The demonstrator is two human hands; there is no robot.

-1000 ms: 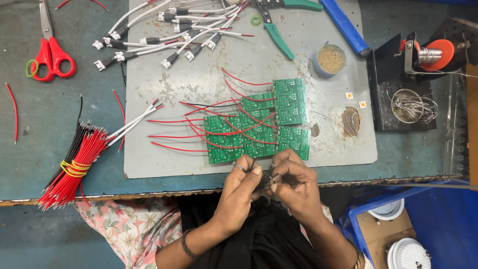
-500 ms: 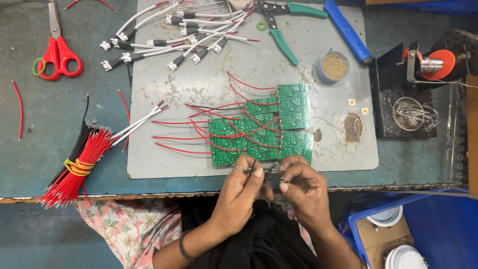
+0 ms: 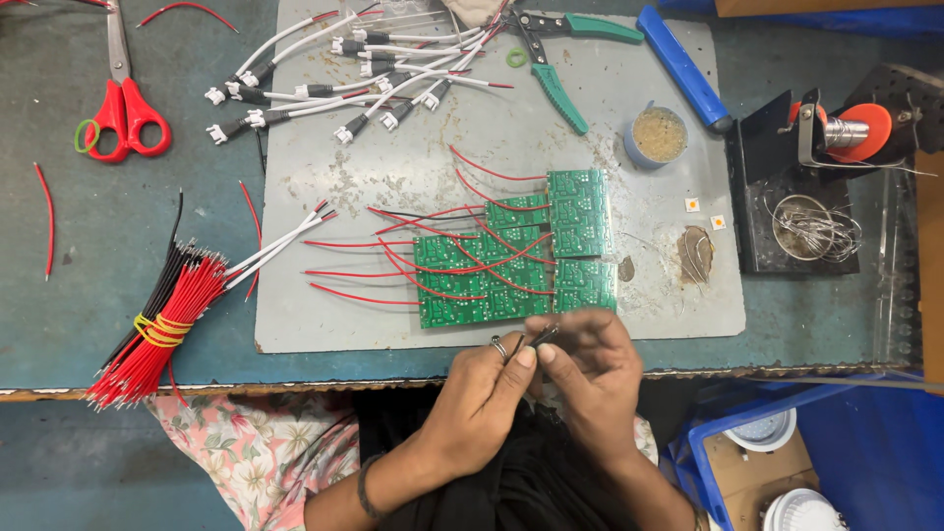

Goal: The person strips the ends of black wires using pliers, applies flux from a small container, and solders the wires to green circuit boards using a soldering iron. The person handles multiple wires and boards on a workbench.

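Small dark wire piece (image 3: 544, 335): pinched between the fingertips of both hands, just below the near edge of the grey work mat (image 3: 629, 246), over the table edge; its exact form is too small to tell.

Left hand (image 3: 487, 388): closed, thumb and forefinger clamped on the wire piece; a ring shows on one finger.

Right hand (image 3: 590, 369): closed, fingertips together on the other end of the same piece, touching the left hand.

Green rectangular circuit boards (image 3: 516, 261): a cluster lying flat on the mat's near half, just beyond the hands, with thin red wires running off to the mat's left side.

White-plug cable leads (image 3: 344, 74): spread across the mat's far left corner.

Green-handled pliers (image 3: 556, 49): at the mat's far edge, right of the leads.

Blue bar-shaped tool (image 3: 683, 67): on the mat's far right corner.

Small round blue pot of tan paste (image 3: 657, 136): on the mat's right side, beyond the boards.

Bundle of red and black wires bound with a yellow band (image 3: 157, 329): left of the mat, on the table.

Red-handled scissors (image 3: 123, 103): well left of the mat, far side.

Black stand with orange solder spool (image 3: 836, 147): right of the mat.
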